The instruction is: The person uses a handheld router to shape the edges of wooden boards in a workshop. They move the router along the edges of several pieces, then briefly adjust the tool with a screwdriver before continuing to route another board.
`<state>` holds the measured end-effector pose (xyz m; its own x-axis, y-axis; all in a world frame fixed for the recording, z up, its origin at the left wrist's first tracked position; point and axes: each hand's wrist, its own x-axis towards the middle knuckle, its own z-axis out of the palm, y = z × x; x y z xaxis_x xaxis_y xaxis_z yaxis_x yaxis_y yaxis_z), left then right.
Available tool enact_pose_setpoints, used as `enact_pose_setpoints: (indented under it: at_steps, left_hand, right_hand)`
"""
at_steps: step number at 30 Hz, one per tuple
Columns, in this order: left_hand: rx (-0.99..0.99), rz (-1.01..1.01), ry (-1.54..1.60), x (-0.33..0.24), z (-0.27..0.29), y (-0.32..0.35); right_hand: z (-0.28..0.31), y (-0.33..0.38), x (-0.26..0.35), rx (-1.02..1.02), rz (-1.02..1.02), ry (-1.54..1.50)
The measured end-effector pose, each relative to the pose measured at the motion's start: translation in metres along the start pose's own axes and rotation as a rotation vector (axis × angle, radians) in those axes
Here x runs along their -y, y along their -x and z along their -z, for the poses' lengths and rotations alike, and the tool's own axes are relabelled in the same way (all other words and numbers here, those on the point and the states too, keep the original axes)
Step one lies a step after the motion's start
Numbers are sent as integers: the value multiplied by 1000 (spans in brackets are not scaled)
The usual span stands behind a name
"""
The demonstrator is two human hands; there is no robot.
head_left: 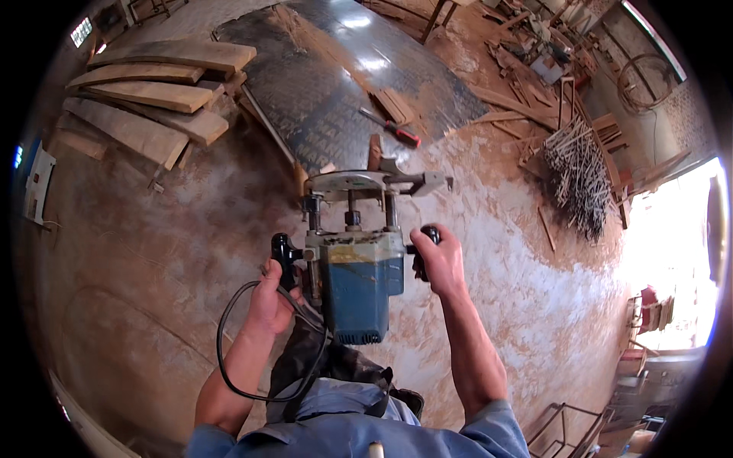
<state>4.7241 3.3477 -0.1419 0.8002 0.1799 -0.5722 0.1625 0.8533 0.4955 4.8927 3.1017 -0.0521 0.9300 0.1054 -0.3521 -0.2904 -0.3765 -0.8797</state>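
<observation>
A blue plunge router (357, 294) hangs in front of me, its round base plate (347, 182) turned away and its motor end toward my body. My right hand (441, 263) is wrapped round the black knob handle on the right side. On the other side, my left hand (271, 298) is closed at the lower part of the left black handle (284, 256), some fingers hidden behind it. A black power cord (223, 336) loops out from the left hand and back beneath the router. A metal guide fence (427, 183) sticks out at the base's right.
Ahead is a dark sheet-topped work surface (305, 91) with wood strips (393, 107) and a red-handled chisel (401, 136). Thick boards (145, 114) are stacked at left. A bundle of thin sticks (576, 175) and scrap wood lie at right. Sawdust covers the floor (153, 305).
</observation>
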Motion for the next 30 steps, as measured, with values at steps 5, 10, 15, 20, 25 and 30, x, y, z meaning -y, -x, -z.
enact_pose_setpoints:
  at_steps: [5,10,15,20,25,30]
  left_hand:
    - [1,-49,138,-107,-57,-158]
    - [-154,2,207,-141,-84,-256]
    - [-259,-25,228,-146,-97,-366]
    - [-268,-96,207,-139,-143,-420]
    - [-338,-268,74,-110,-189,-448]
    - [-407,-371,-20,-82,-210,-460]
  right_hand:
    - [-63,-200,107,88,123,50]
    - [-100,-344,143,196,112,180]
    - [-125,-478,136,306,55,219]
    - [-117,-579,117,383,143,165]
    - [-87,-632,82,351,204,273]
    - [-62,-643,84,319,235,352]
